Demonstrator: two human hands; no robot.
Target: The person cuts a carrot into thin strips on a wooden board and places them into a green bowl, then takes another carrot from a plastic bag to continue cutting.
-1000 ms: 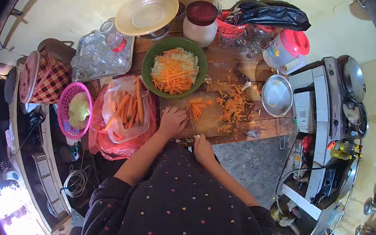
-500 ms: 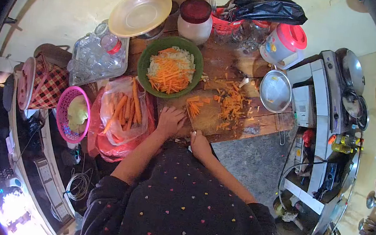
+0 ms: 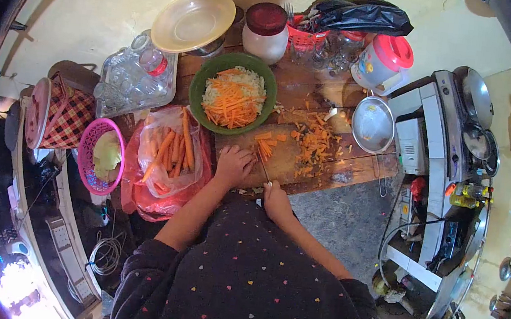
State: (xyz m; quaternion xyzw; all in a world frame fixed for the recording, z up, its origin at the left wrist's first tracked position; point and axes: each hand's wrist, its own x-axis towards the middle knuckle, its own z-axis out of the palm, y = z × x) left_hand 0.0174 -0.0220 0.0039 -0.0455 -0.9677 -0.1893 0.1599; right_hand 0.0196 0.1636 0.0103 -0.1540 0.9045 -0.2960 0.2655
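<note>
My right hand (image 3: 277, 201) is closed round the handle of a knife (image 3: 264, 163), whose thin blade points up and left over the wooden cutting board (image 3: 281, 161). Cut carrot sticks (image 3: 265, 145) lie at the blade's tip. At the board's left edge, my left hand (image 3: 234, 165) is bent over, palm down; what its fingertips hold, if anything, is hidden. Carrot peelings (image 3: 314, 142) are scattered on the board's right part. Behind it stands a green bowl (image 3: 196, 92) with shredded carrot over pale shreds. Whole carrots (image 3: 176, 151) lie in a plastic bag at the left.
A pink basket (image 3: 82, 170) stands left of the red bag (image 3: 134, 191). A metal strainer (image 3: 374, 124) lies at the right. Behind are a tray of glasses (image 3: 111, 111), a yellowish dish (image 3: 194, 21), a jar (image 3: 264, 41) and a pitcher (image 3: 377, 66). A stove (image 3: 446, 126) is farther right.
My right hand has shifted slightly right with the knife, and more of the blade shows. My left hand has hardly moved. The whole view has shifted a little.
</note>
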